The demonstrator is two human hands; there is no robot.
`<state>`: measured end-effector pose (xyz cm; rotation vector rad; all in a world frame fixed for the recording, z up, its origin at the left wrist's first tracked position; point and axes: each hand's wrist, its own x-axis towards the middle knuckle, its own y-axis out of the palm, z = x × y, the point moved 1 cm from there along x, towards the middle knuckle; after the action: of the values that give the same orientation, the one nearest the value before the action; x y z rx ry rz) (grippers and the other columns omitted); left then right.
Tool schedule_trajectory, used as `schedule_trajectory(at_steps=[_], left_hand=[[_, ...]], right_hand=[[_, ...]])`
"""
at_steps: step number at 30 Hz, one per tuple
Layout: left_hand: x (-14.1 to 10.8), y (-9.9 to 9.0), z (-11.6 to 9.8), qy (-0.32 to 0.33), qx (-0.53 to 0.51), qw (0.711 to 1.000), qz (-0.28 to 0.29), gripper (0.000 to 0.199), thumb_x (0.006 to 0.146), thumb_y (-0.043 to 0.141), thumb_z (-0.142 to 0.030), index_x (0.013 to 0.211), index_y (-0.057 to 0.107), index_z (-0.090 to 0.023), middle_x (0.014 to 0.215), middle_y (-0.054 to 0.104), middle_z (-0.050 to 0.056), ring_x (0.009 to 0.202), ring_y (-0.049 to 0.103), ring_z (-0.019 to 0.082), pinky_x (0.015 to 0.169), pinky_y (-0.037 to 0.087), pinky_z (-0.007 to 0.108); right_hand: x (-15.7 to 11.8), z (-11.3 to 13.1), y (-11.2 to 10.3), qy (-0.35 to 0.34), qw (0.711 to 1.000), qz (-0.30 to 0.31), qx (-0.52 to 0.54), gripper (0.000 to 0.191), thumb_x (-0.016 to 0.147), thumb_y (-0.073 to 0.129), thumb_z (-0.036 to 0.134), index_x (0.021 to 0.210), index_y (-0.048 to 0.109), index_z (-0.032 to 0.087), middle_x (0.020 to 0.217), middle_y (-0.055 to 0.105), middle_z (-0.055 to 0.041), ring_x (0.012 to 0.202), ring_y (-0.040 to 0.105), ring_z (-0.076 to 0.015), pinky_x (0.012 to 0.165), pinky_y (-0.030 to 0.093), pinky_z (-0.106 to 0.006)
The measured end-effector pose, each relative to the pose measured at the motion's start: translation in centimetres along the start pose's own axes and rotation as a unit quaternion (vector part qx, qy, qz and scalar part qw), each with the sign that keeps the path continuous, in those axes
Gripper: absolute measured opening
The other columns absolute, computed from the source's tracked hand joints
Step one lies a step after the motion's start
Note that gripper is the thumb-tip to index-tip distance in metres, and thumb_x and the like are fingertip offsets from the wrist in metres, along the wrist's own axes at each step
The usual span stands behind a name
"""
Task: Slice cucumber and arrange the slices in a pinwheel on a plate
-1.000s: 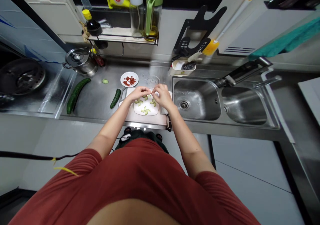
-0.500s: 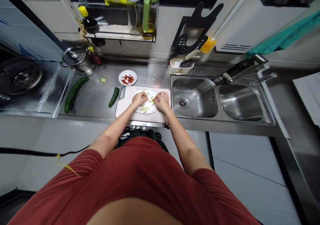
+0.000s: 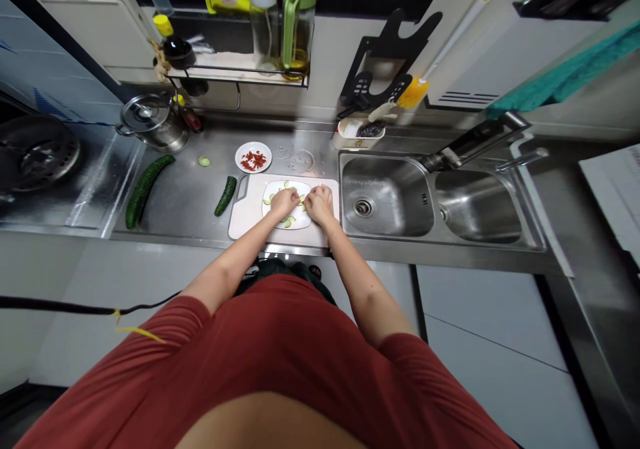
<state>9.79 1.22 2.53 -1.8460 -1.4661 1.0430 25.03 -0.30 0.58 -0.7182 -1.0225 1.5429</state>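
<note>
A white plate [image 3: 273,220] lies on a pale cutting board [image 3: 245,217], with thin green-edged cucumber slices [image 3: 287,222] set out in curved clusters around it. Over the plate's right half, my left hand [image 3: 284,202] reaches in with its fingertips pinched together. My right hand [image 3: 319,204] comes from the other side, fingers also pinched, at the right cluster of slices. The two sets of fingertips almost meet there. Whatever they pinch is too small to make out, and the hands hide part of that cluster. Behind the board stands a small white dish [image 3: 239,162] of chopped red pieces [image 3: 253,161].
Left of the board lie a short cucumber piece [image 3: 226,196], a long cucumber [image 3: 146,189] and one round slice [image 3: 204,161]. A lidded steel pot [image 3: 163,129] stands at the back left. The double sink [image 3: 387,192] adjoins the board on the right.
My left hand has moved right across the plate, bringing its fingertips up to those of my right hand. My right hand has barely moved. The view has shifted slightly.
</note>
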Motion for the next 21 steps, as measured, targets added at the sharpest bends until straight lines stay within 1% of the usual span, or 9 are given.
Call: schedule_trajectory(at_steps=[8, 14, 18, 21], left_hand=[[0.6, 1.0, -0.3, 0.001, 0.018, 1.000, 0.019, 0.015, 0.079, 0.064, -0.032, 0.089, 0.069, -0.022, 0.094, 0.071, 0.008, 0.089, 0.063, 0.022, 0.076, 0.043, 0.030], [0.8, 1.4, -0.4, 0.006, 0.041, 0.999, 0.009, 0.014, 0.081, 0.060, -0.029, 0.089, 0.069, -0.022, 0.094, 0.070, 0.009, 0.089, 0.063, 0.023, 0.077, 0.044, 0.031], [0.8, 1.6, -0.5, 0.005, 0.051, 0.999, 0.005, 0.014, 0.081, 0.060, -0.029, 0.089, 0.070, -0.022, 0.095, 0.070, 0.010, 0.092, 0.063, 0.024, 0.080, 0.044, 0.032], [0.7, 1.6, -0.5, 0.005, 0.045, 0.999, 0.002, 0.015, 0.082, 0.060, -0.029, 0.090, 0.069, -0.022, 0.094, 0.070, 0.010, 0.092, 0.063, 0.024, 0.080, 0.044, 0.032]], right_hand=[[0.2, -0.1, 0.4, -0.003, 1.000, -0.006, -0.012, 0.020, 0.087, 0.051, 0.024, 0.087, 0.070, 0.019, 0.114, 0.053, -0.0129, 0.122, 0.029, -0.0327, 0.104, 0.026, -0.050], [0.0, 0.0, 0.4, 0.000, 1.000, -0.009, -0.015, 0.018, 0.087, 0.052, 0.025, 0.087, 0.069, 0.019, 0.115, 0.053, -0.0130, 0.123, 0.029, -0.0322, 0.104, 0.026, -0.049], [0.0, -0.1, 0.4, 0.000, 1.000, -0.014, -0.011, 0.013, 0.085, 0.056, 0.025, 0.086, 0.068, 0.019, 0.113, 0.053, -0.0128, 0.121, 0.031, -0.0317, 0.103, 0.029, -0.047], [0.1, -0.4, 0.4, 0.007, 1.000, -0.026, -0.007, 0.012, 0.085, 0.055, 0.024, 0.086, 0.067, 0.019, 0.111, 0.054, -0.0123, 0.119, 0.033, -0.0309, 0.102, 0.029, -0.046]])
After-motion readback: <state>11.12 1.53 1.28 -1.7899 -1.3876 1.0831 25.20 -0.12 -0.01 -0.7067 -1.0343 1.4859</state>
